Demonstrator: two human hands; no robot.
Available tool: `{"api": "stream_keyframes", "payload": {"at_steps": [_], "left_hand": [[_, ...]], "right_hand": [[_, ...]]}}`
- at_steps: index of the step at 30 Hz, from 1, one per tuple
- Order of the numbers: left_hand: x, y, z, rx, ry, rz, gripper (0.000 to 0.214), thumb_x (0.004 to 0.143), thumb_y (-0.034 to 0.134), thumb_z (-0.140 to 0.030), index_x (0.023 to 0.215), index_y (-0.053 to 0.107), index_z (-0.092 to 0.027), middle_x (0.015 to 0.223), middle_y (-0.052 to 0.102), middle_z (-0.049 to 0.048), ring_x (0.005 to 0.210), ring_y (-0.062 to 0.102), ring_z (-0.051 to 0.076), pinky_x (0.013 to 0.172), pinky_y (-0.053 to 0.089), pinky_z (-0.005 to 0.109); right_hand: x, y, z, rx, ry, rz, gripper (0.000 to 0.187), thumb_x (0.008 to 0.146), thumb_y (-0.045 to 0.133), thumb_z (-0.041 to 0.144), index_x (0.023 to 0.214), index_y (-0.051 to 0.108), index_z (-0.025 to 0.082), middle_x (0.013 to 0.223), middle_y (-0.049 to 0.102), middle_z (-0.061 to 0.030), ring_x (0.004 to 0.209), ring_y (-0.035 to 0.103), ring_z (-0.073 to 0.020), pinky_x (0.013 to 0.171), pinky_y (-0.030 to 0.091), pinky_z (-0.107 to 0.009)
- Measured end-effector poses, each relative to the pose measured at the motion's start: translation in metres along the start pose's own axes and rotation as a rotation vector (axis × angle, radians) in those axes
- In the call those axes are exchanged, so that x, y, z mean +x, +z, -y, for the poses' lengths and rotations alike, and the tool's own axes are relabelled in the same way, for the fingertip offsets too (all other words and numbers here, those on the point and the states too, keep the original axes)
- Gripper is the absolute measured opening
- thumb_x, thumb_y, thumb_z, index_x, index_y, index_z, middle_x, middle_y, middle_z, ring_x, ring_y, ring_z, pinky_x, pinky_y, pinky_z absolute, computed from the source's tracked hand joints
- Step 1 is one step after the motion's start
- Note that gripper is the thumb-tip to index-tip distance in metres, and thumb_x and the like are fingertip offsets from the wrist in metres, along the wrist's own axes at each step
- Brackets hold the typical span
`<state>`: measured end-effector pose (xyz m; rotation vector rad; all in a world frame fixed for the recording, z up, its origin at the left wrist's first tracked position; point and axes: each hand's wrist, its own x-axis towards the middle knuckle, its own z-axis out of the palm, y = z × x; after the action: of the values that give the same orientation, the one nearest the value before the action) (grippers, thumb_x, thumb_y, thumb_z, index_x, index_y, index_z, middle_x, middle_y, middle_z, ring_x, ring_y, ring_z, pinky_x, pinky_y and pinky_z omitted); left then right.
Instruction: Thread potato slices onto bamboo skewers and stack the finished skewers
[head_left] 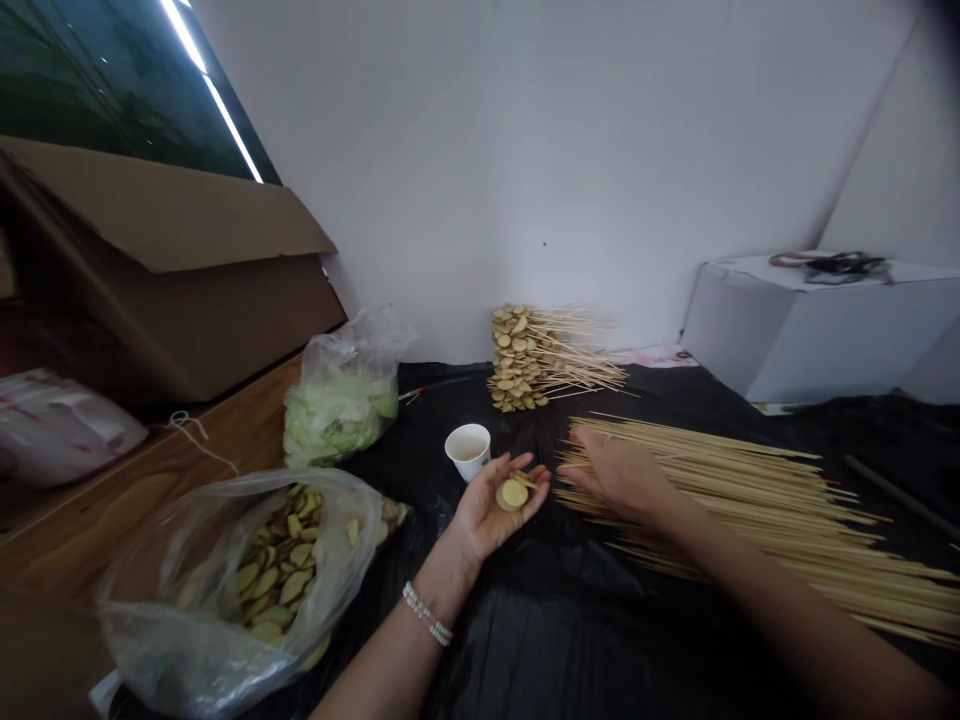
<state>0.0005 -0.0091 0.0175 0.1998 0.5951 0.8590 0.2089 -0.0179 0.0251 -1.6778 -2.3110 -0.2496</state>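
Black plastic sheet (540, 640): spread under the work, with a wooden surface (259, 415) showing at the left.
Left hand (484, 515): palm up, fingers apart and lightly curled, with a few potato slices (514, 493) resting on it; a beaded bracelet (427, 613) circles the wrist.
Right hand (619, 478): laid at the near-left ends of the loose skewers (757, 520), fingers touching them; whether they are clamped on one I cannot tell.
Loose skewers: a wide spread of thin sticks, running off to the right beneath the right forearm.
Filled skewers (519, 355): stacked by the wall, slices at the left, bare sticks pointing right.
Open clear bag (187, 640): at the lower left, with more slices (281, 570) inside.
Tall clear bag (337, 400): pale green leafy pieces, behind the open one.
White cup (466, 467): upright, just beside the left fingers; a small green mark on its side is too small to read.
White packet (67, 430): far left, reddish print, blurred.
Printed paper (652, 355): by the wall, reddish markings, illegible.
Cardboard box (225, 320): back left, flap outward.
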Motion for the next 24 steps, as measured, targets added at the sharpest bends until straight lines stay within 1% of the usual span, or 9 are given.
{"api": "stream_keyframes", "payload": {"at_steps": [3, 5, 8, 11, 14, 16, 18, 21, 24], "left_hand": [[0.001, -0.003, 0.006, 0.055, -0.011, 0.068, 0.038, 0.072, 0.054, 0.001, 0.109, 0.055, -0.006, 0.109, 0.062, 0.0191, 0.108, 0.06, 0.027, 0.093, 0.049, 0.038], [0.003, -0.006, 0.01, 0.099, 0.005, 0.097, 0.042, 0.071, 0.053, 0.006, 0.111, 0.054, -0.007, 0.108, 0.063, 0.0178, 0.107, 0.061, 0.025, 0.094, 0.048, 0.037], [0.007, -0.009, 0.013, 0.113, 0.031, 0.099, 0.031, 0.079, 0.057, -0.003, 0.11, 0.056, -0.007, 0.105, 0.065, 0.0166, 0.103, 0.063, 0.025, 0.092, 0.051, 0.035], [0.007, -0.009, 0.014, 0.111, 0.03, 0.041, 0.019, 0.082, 0.06, -0.011, 0.1, 0.06, -0.008, 0.101, 0.066, 0.015, 0.098, 0.065, 0.023, 0.083, 0.055, 0.029], [0.005, -0.005, 0.013, 0.137, 0.042, -0.041, 0.01, 0.079, 0.064, -0.012, 0.089, 0.06, -0.011, 0.089, 0.067, 0.0093, 0.083, 0.068, 0.018, 0.067, 0.056, 0.022], [0.004, -0.003, 0.014, 0.157, 0.058, -0.068, 0.012, 0.076, 0.067, -0.013, 0.085, 0.059, -0.013, 0.083, 0.066, 0.0057, 0.074, 0.068, 0.015, 0.056, 0.053, 0.016], [0.004, -0.002, 0.014, 0.194, 0.086, -0.076, 0.016, 0.074, 0.07, -0.013, 0.084, 0.058, -0.015, 0.08, 0.065, 0.0038, 0.07, 0.067, 0.013, 0.05, 0.05, 0.013], [0.005, -0.003, 0.018, 0.288, 0.154, -0.082, 0.02, 0.071, 0.073, -0.014, 0.083, 0.057, -0.015, 0.076, 0.063, 0.0017, 0.064, 0.065, 0.01, 0.051, 0.05, 0.013], [0.005, -0.004, 0.023, 0.384, 0.193, -0.076, 0.021, 0.07, 0.074, -0.015, 0.083, 0.058, -0.016, 0.077, 0.063, 0.0, 0.061, 0.062, 0.007, 0.058, 0.053, 0.018]], "right_hand": [[0.0, 0.0, 0.002, -0.025, 0.006, -0.005, 0.057, 0.091, 0.027, 0.061, 0.116, 0.048, 0.014, 0.099, 0.068, -0.0139, 0.078, 0.066, -0.0258, 0.058, 0.037, -0.029], [-0.001, 0.001, 0.003, -0.036, 0.011, -0.006, 0.06, 0.089, 0.028, 0.064, 0.117, 0.047, 0.014, 0.095, 0.068, -0.0131, 0.076, 0.066, -0.0257, 0.057, 0.036, -0.029], [-0.001, 0.0, 0.005, -0.039, 0.004, -0.035, 0.061, 0.088, 0.029, 0.066, 0.116, 0.047, 0.015, 0.093, 0.069, -0.0121, 0.076, 0.065, -0.0249, 0.056, 0.034, -0.028], [-0.001, -0.001, 0.007, -0.057, -0.003, -0.084, 0.048, 0.094, 0.028, 0.055, 0.111, 0.051, 0.017, 0.095, 0.068, -0.0105, 0.074, 0.064, -0.0221, 0.054, 0.029, -0.027], [-0.002, -0.001, 0.008, -0.078, -0.02, -0.105, 0.036, 0.098, 0.026, 0.04, 0.097, 0.055, 0.018, 0.087, 0.067, -0.007, 0.068, 0.061, -0.0183, 0.052, 0.023, -0.027], [-0.003, 0.0, 0.009, -0.066, -0.06, -0.117, 0.036, 0.099, 0.026, 0.034, 0.09, 0.057, 0.019, 0.082, 0.065, -0.0058, 0.065, 0.058, -0.0164, 0.052, 0.021, -0.028], [-0.004, 0.002, 0.013, -0.011, -0.117, -0.129, 0.036, 0.099, 0.028, 0.032, 0.085, 0.058, 0.018, 0.079, 0.064, -0.0054, 0.066, 0.056, -0.0152, 0.054, 0.022, -0.028], [-0.007, 0.005, 0.02, 0.107, -0.187, -0.123, 0.036, 0.097, 0.033, 0.037, 0.081, 0.058, 0.018, 0.077, 0.063, -0.0045, 0.069, 0.055, -0.0146, 0.057, 0.025, -0.027], [-0.009, 0.006, 0.027, 0.181, -0.221, -0.096, 0.035, 0.095, 0.038, 0.041, 0.082, 0.06, 0.017, 0.078, 0.063, -0.0041, 0.069, 0.055, -0.0144, 0.058, 0.026, -0.027]]}}
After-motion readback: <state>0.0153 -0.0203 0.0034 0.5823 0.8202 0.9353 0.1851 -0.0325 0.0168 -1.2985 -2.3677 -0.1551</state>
